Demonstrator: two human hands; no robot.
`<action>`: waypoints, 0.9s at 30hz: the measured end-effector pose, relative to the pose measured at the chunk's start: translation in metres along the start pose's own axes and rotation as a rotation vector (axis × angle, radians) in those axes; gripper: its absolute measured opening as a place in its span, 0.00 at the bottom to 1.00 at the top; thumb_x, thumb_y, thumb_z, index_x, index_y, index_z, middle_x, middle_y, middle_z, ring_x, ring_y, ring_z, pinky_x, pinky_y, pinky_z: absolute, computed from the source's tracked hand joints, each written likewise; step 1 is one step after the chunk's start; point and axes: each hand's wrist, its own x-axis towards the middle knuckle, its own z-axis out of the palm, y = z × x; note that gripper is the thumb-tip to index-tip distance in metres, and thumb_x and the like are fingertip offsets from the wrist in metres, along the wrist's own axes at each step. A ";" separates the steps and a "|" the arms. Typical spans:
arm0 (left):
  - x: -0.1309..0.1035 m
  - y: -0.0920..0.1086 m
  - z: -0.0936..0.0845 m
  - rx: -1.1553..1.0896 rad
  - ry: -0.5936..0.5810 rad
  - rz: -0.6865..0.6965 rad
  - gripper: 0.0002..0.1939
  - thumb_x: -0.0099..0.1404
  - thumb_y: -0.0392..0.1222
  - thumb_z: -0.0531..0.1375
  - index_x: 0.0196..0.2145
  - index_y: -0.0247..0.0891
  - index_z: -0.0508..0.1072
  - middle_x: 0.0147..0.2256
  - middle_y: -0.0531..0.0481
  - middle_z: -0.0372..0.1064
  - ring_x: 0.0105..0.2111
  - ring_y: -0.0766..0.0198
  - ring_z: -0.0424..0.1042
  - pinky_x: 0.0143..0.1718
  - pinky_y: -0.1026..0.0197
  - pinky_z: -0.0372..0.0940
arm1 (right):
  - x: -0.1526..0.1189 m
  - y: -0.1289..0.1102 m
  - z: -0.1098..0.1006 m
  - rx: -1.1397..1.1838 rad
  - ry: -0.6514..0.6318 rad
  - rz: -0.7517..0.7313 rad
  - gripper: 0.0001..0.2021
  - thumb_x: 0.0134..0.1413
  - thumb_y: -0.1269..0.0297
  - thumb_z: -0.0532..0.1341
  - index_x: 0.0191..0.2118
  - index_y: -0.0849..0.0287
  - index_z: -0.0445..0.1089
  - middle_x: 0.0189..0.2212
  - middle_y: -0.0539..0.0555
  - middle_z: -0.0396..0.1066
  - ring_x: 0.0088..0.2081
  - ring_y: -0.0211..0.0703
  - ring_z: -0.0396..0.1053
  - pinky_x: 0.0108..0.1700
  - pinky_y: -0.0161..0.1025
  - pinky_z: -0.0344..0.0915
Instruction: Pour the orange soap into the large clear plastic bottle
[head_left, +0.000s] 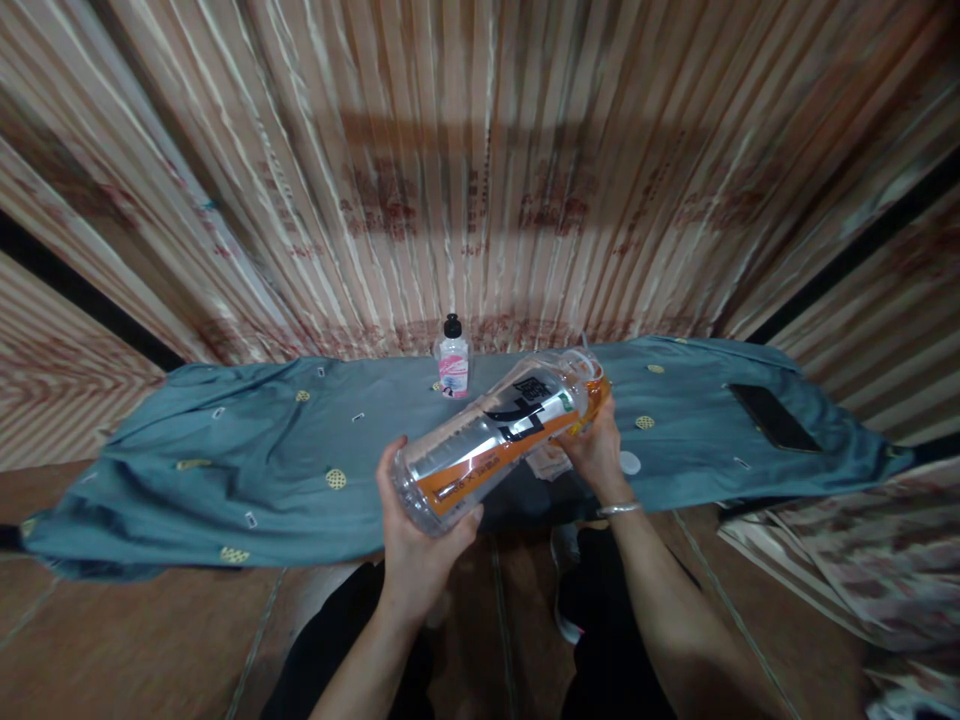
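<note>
Aslant, above the worktop [262,475].
Grasping the big bottle [487,435] by its base in the left hand [421,565], with an orange item [600,398] clasped at its neck in the right hand [598,455]; liable to slip through a loosened left hold on smooth plastic.

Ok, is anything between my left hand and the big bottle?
Nothing visible: your left hand is right on the base of the big bottle. The small bottle stands beyond it on the cloth, not between them.
</note>
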 end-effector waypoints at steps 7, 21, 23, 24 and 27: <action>0.001 -0.002 -0.001 0.005 -0.006 -0.008 0.49 0.49 0.50 0.78 0.64 0.46 0.61 0.50 0.46 0.70 0.44 0.54 0.78 0.47 0.53 0.76 | 0.000 -0.004 -0.003 0.020 -0.011 -0.006 0.46 0.48 0.43 0.67 0.67 0.64 0.55 0.56 0.70 0.73 0.59 0.67 0.73 0.59 0.61 0.72; 0.001 0.000 -0.002 0.024 -0.018 -0.015 0.49 0.51 0.50 0.77 0.65 0.46 0.59 0.51 0.46 0.70 0.44 0.54 0.78 0.47 0.53 0.76 | 0.000 -0.001 -0.001 -0.001 -0.013 0.004 0.45 0.48 0.41 0.67 0.66 0.63 0.56 0.57 0.69 0.73 0.56 0.64 0.74 0.57 0.60 0.72; 0.001 0.000 -0.001 0.016 -0.013 -0.013 0.49 0.50 0.50 0.77 0.64 0.46 0.60 0.50 0.46 0.71 0.44 0.55 0.78 0.46 0.53 0.76 | 0.001 -0.003 -0.003 -0.002 -0.022 0.011 0.46 0.48 0.41 0.67 0.66 0.64 0.55 0.57 0.69 0.73 0.57 0.64 0.74 0.57 0.59 0.73; 0.001 0.000 -0.001 0.010 -0.013 -0.018 0.49 0.50 0.50 0.77 0.64 0.47 0.60 0.50 0.46 0.71 0.43 0.55 0.78 0.46 0.53 0.76 | 0.001 -0.003 -0.003 -0.001 -0.025 0.013 0.47 0.47 0.41 0.67 0.67 0.64 0.55 0.57 0.69 0.73 0.57 0.64 0.74 0.58 0.60 0.73; 0.001 0.000 -0.001 -0.008 -0.016 -0.040 0.50 0.50 0.50 0.78 0.64 0.47 0.59 0.50 0.46 0.71 0.44 0.54 0.79 0.47 0.53 0.76 | 0.001 -0.004 -0.004 0.010 -0.029 0.003 0.46 0.48 0.43 0.68 0.67 0.64 0.55 0.57 0.70 0.73 0.57 0.65 0.74 0.58 0.59 0.73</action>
